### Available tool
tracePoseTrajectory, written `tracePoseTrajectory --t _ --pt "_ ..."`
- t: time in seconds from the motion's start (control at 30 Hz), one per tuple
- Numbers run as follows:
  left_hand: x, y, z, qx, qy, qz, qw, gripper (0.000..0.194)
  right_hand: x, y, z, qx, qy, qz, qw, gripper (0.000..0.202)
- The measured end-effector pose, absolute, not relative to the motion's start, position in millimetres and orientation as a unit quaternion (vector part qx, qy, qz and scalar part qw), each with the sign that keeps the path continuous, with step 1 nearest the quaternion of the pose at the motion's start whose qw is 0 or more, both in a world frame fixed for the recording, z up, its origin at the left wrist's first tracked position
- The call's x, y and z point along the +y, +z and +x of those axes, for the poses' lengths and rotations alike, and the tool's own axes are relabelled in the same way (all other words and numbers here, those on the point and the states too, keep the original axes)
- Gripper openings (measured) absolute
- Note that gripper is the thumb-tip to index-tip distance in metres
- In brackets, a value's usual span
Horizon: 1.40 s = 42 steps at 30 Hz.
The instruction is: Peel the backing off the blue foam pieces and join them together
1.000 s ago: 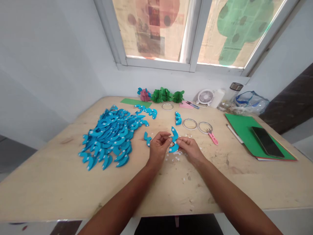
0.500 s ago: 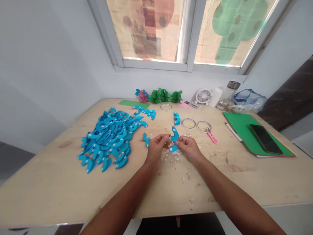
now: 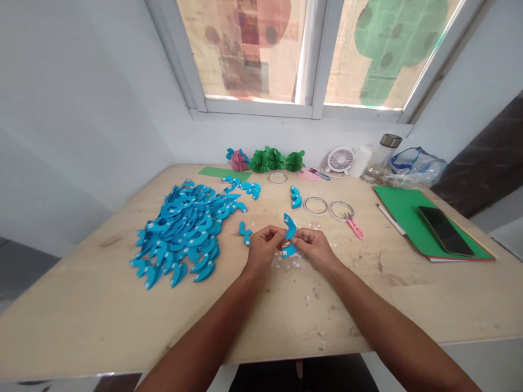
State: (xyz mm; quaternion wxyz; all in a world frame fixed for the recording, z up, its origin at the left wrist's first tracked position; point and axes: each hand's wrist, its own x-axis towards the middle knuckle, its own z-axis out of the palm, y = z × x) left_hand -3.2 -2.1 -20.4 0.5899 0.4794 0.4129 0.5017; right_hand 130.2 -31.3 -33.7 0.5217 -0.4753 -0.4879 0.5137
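Since the earlier frame, the wavy bright-blue paper cutout (image 3: 290,227) dotted with white squares has tipped a little, its upper end leaning further left, while both hands keep nearly the same place. Nearest, the pale wooden bench (image 3: 286,326) runs bare to its front edge between the two forearms. Small white scraps (image 3: 296,264) are strewn just in front of the cutout. Above them, the right hand (image 3: 314,246) pinches the cutout's right edge between thumb and fingertips. The left hand (image 3: 265,246) is curled almost closed at its left edge; whether it grips the paper, I cannot tell. To the left spreads a large heap of similar blue paper cutouts (image 3: 183,228), and one loose blue cutout (image 3: 245,234) lies just beside the left hand. At the right, a black phone (image 3: 445,230) rests on a green folder (image 3: 398,198), with a slim white pen (image 3: 391,219) alongside. Pink-handled snips (image 3: 355,226) touch one of two thin pale rings (image 3: 316,214); another blue piece (image 3: 295,198) lies near these. Furthest back, green pleated-paper ornaments (image 3: 274,159) and a round white fan (image 3: 340,160) stand near the wall.
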Motion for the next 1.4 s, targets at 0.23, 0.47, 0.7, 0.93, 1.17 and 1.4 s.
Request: tracePoseTrajectory --t 0.23,0.47,0.7,0.93,1.17,1.4 --pt "1.1 -26.7 -4.7 0.398 0.501 0.444 0.628 0.021 -31.9 -29.2 132.4 -0.488 0.508 -0.479 0.524 0.019" --pt "1.0 -28.2 -3.8 0.425 0.516 0.438 0.601 0.02 -35.8 -22.8 132.9 -0.53 0.331 -0.556 0.548 0.016" --pt "-5.9 -21.1 -3.6 0.443 0.544 0.516 0.492 0.017 -44.6 -15.9 126.4 -0.656 0.134 -0.546 0.503 0.013" --pt "-9.0 -23.8 -2.5 0.433 0.546 0.552 0.458 0.016 -39.4 -30.7 127.0 -0.609 0.249 -0.581 0.479 0.009" --pt "-10.5 -25.3 -0.7 0.43 0.544 0.557 0.456 0.017 -36.0 -36.2 126.3 -0.573 0.298 -0.594 0.479 0.012" --pt "-12.4 -25.4 0.4 0.431 0.533 0.565 0.46 0.017 -35.8 -37.1 126.5 -0.563 0.3 -0.604 0.477 0.012"
